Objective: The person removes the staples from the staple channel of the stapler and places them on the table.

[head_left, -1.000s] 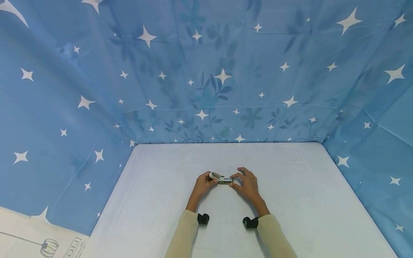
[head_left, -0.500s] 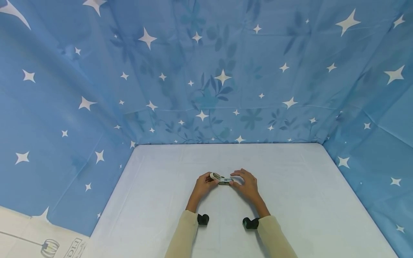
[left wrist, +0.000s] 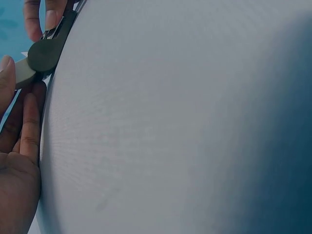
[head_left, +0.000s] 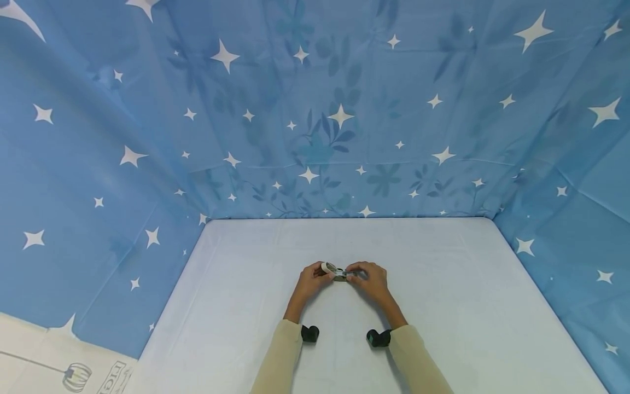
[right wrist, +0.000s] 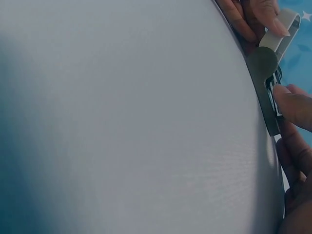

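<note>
In the head view a small stapler (head_left: 340, 278) is held between both hands near the middle of the white table. Its dark green base with a round hinge (right wrist: 263, 61) shows in the right wrist view, and its white upper cover (right wrist: 269, 43) is swung up at an angle. The left hand (head_left: 311, 282) grips the white cover between thumb and fingers. On the other side, the right hand (head_left: 372, 282) pinches the stapler, its thumb (right wrist: 292, 103) against the metal staple channel (right wrist: 271, 90). The right fingertips partly hide that channel.
The white table (head_left: 246, 246) extends around the hands. Blue star-patterned cloth (head_left: 275, 109) hangs at the back and sides. A pale printed cloth (head_left: 39, 355) shows at the lower left. Black wrist cameras (head_left: 309, 335) sit on both cuffs.
The right hand has moved left along the stapler, from its far end toward the hinge, and its fingers have closed in. The left hand has stayed nearly still.
</note>
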{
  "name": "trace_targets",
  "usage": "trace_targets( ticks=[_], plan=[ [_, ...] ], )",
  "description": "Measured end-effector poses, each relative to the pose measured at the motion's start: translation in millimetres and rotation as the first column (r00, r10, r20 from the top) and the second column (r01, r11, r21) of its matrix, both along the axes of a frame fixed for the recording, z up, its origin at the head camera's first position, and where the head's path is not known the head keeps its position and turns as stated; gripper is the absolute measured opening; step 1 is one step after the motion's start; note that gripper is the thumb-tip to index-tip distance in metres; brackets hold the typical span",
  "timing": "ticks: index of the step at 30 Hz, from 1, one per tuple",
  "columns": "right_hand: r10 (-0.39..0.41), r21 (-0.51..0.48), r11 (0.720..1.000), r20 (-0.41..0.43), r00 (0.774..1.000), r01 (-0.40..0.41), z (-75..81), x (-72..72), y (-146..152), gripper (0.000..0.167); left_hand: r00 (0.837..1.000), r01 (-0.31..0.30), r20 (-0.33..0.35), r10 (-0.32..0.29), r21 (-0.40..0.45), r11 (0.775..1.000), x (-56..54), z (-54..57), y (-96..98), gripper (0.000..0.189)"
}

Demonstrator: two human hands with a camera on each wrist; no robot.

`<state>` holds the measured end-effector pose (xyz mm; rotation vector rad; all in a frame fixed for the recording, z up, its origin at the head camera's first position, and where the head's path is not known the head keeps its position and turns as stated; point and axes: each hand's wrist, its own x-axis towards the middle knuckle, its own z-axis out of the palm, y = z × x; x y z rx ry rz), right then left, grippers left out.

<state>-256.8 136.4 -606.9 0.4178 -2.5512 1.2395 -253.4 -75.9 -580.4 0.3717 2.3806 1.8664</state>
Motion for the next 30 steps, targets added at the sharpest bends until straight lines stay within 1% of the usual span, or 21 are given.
trace_targets(
  ticks=[3,6,12,17,20,24,26,30],
  plan=[
    [0.007,-0.006,1.000,0.037,0.999,-0.007,3.1,0.7,-0.4,0.016,1.000,-0.015,-0.010,0.015,-0.023,1.000,-5.9,-13.8,0.6,0.026],
    [0.005,0.010,1.000,0.057,0.998,-0.006,5.6,0.8,-0.9,0.016,1.000,-0.016,-0.005,0.016,-0.034,0.999,-8.5,-17.9,-0.4,0.026],
    [-0.002,0.039,0.999,0.082,0.997,-0.001,6.5,0.8,-1.9,0.016,1.000,-0.015,0.024,0.015,-0.020,1.000,-8.1,-16.8,-1.3,0.027],
    [-0.003,0.047,0.999,0.073,0.997,-0.001,3.8,2.3,-1.6,0.017,0.999,-0.023,0.039,0.025,-0.050,0.998,-5.2,-15.6,-0.5,0.027],
    [-0.005,0.052,0.999,0.062,0.998,0.002,1.6,2.7,-1.5,0.017,0.999,-0.020,0.026,0.022,-0.068,0.997,-4.7,-17.8,0.0,0.027],
    [-0.006,0.054,0.999,0.056,0.998,0.003,0.1,2.2,-1.5,0.017,1.000,-0.017,0.024,0.019,-0.057,0.998,-5.8,-19.1,-0.1,0.027],
    [-0.001,0.054,0.999,0.049,0.999,-0.001,0.3,2.0,-1.6,0.017,0.999,-0.021,0.037,0.023,-0.047,0.999,-6.5,-18.5,-0.5,0.027],
    [0.008,0.075,0.997,0.031,1.000,-0.010,1.6,1.7,-1.6,0.016,1.000,-0.012,0.027,0.014,-0.040,0.999,-6.5,-16.8,-1.2,0.028]
  ],
)
